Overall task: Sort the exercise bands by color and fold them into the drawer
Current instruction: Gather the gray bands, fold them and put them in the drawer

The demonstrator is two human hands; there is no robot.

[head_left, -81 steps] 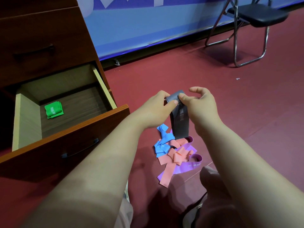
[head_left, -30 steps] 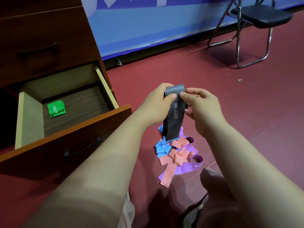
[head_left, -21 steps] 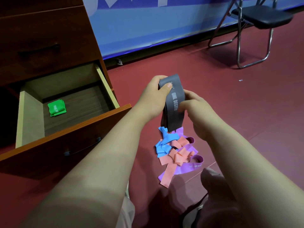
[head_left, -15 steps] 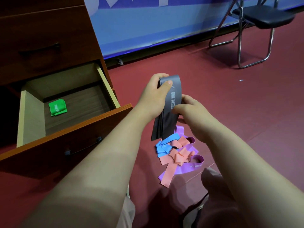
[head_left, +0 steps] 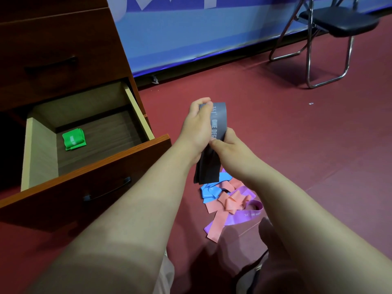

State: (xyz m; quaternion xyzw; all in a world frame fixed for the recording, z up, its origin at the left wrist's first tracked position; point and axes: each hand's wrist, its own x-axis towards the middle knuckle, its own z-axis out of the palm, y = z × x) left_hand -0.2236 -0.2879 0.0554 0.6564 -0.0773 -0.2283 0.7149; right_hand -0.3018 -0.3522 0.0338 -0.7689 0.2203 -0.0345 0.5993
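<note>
The person held a grey band (head_left: 219, 120) in the air with both hands, above the red floor (head_left: 297, 149). The left hand (head_left: 196, 129) pinched the top end of the band between the thumb and the curled fingers. The right hand (head_left: 232, 149) gripped the same band lower down, around its middle, with the thumb pressed on the front of it. The two hands were close together, almost touching. The band stood nearly upright between them, and white letters ran along its length. Its lower part hung free below the right hand, and it seemed to be doubled there.

Under the hanging end, a small pile of other bands lay on the floor. A blue band (head_left: 210, 191) was at the left of the pile, a pink band (head_left: 230, 202) lay tangled in the middle with one end reaching toward the person, and a purple band (head_left: 247, 215) lay partly under the pink one.

To the left stood a wooden desk (head_left: 42, 5). Its lower drawer (head_left: 140, 115) was pulled open. Inside, a folded green band (head_left: 74, 139) lay on the bottom near the back left corner. The drawer above it (head_left: 89, 43) was closed.

Farther back, a folding chair (head_left: 333, 24) with a black seat stood near a blue wall banner (head_left: 191, 35).
</note>
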